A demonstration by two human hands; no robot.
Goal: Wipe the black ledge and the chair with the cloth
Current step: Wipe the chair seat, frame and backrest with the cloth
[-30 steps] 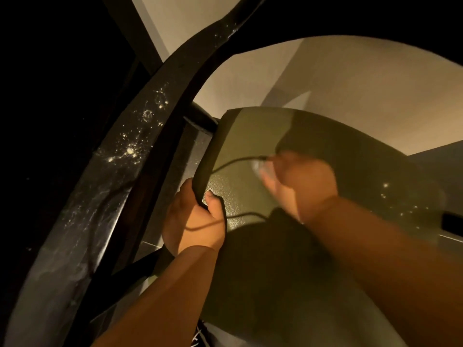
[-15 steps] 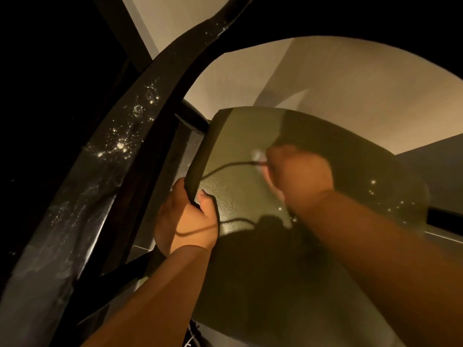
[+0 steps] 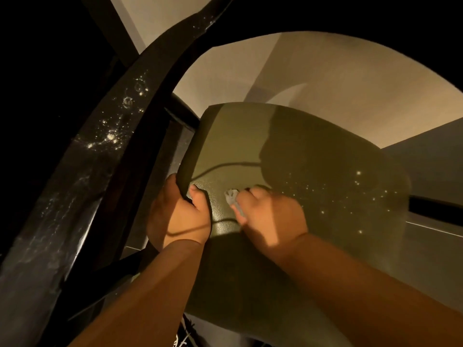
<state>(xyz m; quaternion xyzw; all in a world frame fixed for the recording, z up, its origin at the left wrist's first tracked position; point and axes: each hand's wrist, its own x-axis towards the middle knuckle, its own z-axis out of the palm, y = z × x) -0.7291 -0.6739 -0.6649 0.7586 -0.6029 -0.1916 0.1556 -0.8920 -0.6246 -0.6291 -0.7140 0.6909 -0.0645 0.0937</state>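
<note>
The left hand [image 3: 179, 216] grips the left edge of the olive chair [image 3: 238, 136], fingers curled under it and thumb on top. The right hand [image 3: 271, 216], fingers curled, presses a small pale cloth [image 3: 231, 199] against the chair's surface just beside the left thumb. The speckled black ledge [image 3: 82, 176] runs diagonally at the left.

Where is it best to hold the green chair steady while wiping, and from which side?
Grip the rounded left edge of the chair from the left: it is slim enough to wrap, thumb in front, fingers behind, as the left hand does, leaving the face free for the cloth.
</note>
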